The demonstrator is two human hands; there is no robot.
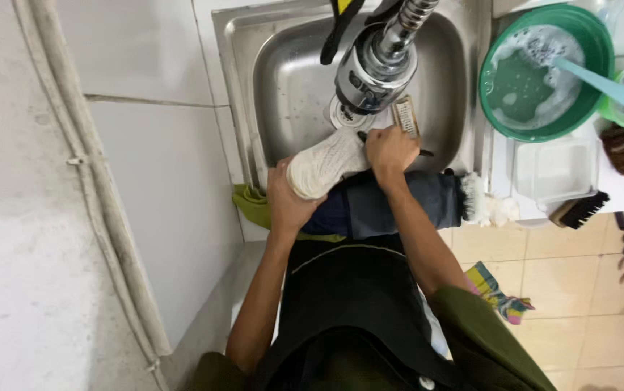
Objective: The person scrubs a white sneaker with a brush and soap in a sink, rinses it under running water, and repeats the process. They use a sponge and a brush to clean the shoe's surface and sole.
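Packages: one clear, rectangular plastic food container (554, 170), lidless, standing on the white counter (620, 190) at the right edge of the steel sink (234, 87), near the counter's front edge, just below a round green plastic basin (601, 43). Labels: none legible or discernible. Signs: none. Screens: none.

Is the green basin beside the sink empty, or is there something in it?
Not empty. The green basin holds foamy, soapy water, with white suds against its inner wall, and a light blue handle rests in it, leaning over the rim.
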